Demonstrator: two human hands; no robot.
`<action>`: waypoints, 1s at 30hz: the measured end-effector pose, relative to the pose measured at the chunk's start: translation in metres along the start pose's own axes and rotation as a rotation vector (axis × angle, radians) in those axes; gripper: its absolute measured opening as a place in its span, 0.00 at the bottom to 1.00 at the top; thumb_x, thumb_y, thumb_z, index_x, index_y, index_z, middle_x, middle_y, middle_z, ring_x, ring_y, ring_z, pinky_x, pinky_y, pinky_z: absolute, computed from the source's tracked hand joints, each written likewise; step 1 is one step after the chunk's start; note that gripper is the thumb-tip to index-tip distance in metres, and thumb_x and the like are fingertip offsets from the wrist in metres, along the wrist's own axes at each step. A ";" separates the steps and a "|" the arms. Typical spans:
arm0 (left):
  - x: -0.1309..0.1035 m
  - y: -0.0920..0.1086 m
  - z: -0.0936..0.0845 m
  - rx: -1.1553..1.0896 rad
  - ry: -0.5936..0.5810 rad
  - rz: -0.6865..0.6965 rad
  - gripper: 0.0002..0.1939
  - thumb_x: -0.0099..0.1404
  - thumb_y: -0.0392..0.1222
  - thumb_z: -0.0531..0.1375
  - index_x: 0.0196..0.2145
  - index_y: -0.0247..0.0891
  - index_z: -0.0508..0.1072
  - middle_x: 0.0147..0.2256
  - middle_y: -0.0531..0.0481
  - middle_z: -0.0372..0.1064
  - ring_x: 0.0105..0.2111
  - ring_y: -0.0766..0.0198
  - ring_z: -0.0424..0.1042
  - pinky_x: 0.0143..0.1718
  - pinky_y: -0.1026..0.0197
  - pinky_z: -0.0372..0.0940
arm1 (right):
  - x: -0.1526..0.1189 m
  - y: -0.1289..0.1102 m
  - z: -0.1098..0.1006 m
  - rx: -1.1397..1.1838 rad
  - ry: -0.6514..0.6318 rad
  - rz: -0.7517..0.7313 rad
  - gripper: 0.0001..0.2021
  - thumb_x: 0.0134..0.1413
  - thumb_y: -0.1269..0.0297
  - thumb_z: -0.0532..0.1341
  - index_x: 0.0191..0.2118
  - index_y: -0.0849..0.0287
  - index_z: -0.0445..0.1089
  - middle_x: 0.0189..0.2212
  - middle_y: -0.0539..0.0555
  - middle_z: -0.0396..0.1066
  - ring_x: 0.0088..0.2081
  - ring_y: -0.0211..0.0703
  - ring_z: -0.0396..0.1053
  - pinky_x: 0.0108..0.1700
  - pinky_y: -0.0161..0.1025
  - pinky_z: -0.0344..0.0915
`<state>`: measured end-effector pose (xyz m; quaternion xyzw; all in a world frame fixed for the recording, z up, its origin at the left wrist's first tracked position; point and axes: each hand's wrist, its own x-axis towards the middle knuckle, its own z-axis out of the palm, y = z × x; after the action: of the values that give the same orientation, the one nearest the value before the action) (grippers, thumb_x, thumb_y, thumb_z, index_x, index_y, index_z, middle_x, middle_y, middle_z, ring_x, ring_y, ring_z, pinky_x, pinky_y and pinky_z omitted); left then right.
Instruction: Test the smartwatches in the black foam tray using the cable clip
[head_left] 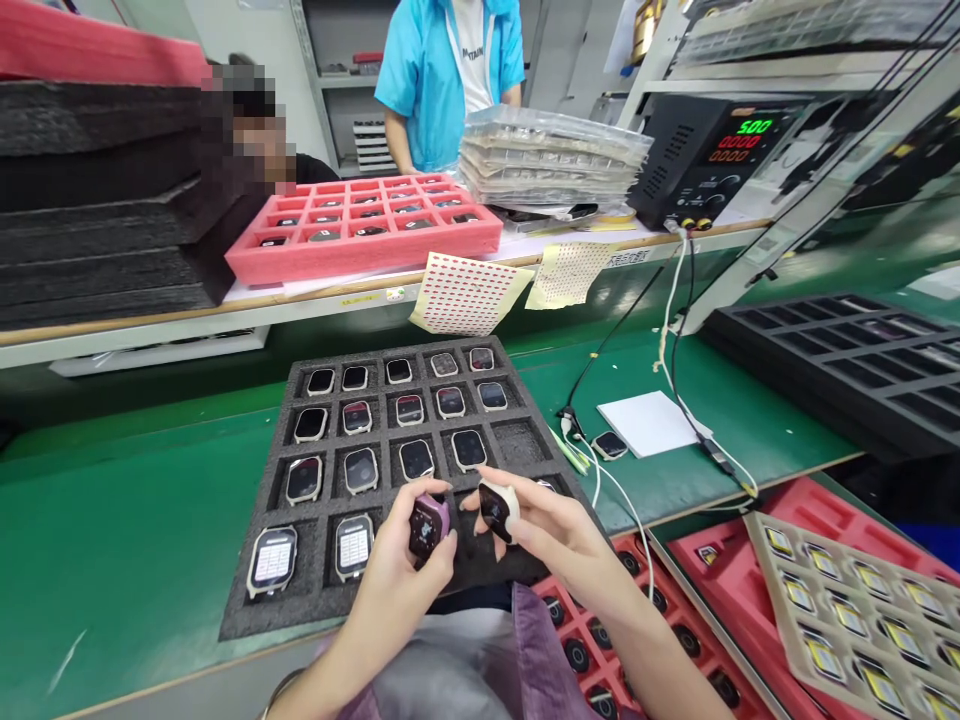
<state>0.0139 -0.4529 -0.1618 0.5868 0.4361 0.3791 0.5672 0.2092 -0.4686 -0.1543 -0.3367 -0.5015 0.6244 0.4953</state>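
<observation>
My left hand is closed around a purple smartwatch, its dark face lit with small marks. In my right hand a smartwatch with a pale case is gripped between thumb and fingers, its screen tilted toward me. Both hands hover over the near right part of a black foam tray. Strapless watches sit in most of its pockets; two near ones, such as the watch at the front left, show white lit screens. One right-hand pocket holds nothing. My hands hide some near pockets.
A loose watch lies beside white paper and cables. Behind are a red foam tray, stacked clear trays and a power supply. More trays stand at right, including a beige one. Two people are across the bench.
</observation>
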 end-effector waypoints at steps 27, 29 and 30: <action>-0.005 0.000 -0.001 0.049 -0.035 0.023 0.20 0.60 0.29 0.55 0.49 0.43 0.62 0.42 0.52 0.66 0.39 0.64 0.67 0.41 0.65 0.62 | -0.006 0.004 0.003 0.050 0.014 -0.032 0.16 0.59 0.67 0.65 0.53 0.51 0.71 0.45 0.55 0.74 0.45 0.42 0.72 0.48 0.34 0.69; -0.004 0.000 -0.001 0.049 -0.036 0.013 0.20 0.60 0.29 0.55 0.49 0.42 0.62 0.40 0.52 0.66 0.38 0.64 0.67 0.40 0.65 0.62 | -0.005 0.003 0.004 0.048 0.011 -0.020 0.16 0.58 0.67 0.65 0.52 0.51 0.71 0.45 0.55 0.74 0.44 0.42 0.73 0.47 0.34 0.69; -0.004 0.000 -0.001 0.044 -0.035 0.004 0.20 0.60 0.30 0.55 0.49 0.42 0.62 0.41 0.52 0.66 0.39 0.63 0.67 0.41 0.64 0.62 | -0.005 0.003 0.004 0.047 0.009 -0.017 0.16 0.58 0.67 0.65 0.52 0.51 0.71 0.45 0.55 0.74 0.44 0.41 0.73 0.47 0.34 0.69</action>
<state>0.0119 -0.4567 -0.1611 0.6066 0.4332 0.3604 0.5608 0.2063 -0.4743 -0.1569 -0.3235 -0.4872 0.6304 0.5105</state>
